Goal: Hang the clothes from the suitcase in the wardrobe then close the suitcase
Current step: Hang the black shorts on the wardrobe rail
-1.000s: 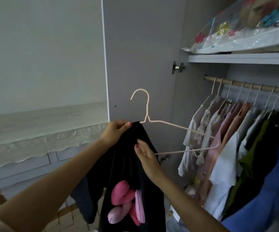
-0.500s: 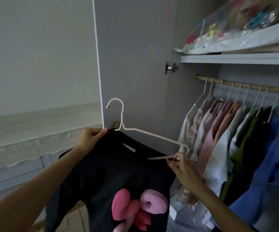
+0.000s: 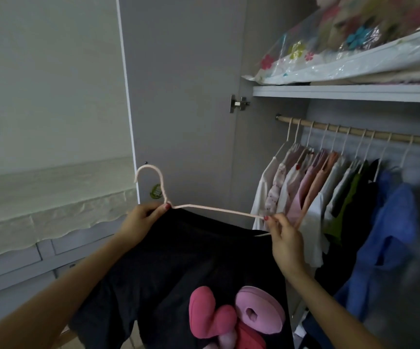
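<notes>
A black garment [image 3: 183, 268] with pink padded shapes on its front hangs spread below a thin pale pink hanger [image 3: 203, 207]. My left hand [image 3: 140, 220] grips the garment's top edge at the base of the hanger's hook. My right hand [image 3: 283, 238] pinches the hanger's right end together with the garment's shoulder. The hook points up and to the left. The wardrobe rail [image 3: 355, 132] runs to the upper right, with several hung clothes [image 3: 312, 187] on it. The suitcase is out of view.
The open grey wardrobe door [image 3: 183, 96] stands straight ahead behind the hanger. A shelf [image 3: 342, 93] above the rail carries a plastic-wrapped flowered bundle [image 3: 355, 51]. A pale cloth-covered surface [image 3: 40, 197] lies at the left over grey drawers. Blue clothes [image 3: 390, 235] hang nearest on the right.
The garment has been spread wider along the hanger. My right hand moved from the middle of the garment out to the hanger's right end, and the hanger dropped lower and leveled.
</notes>
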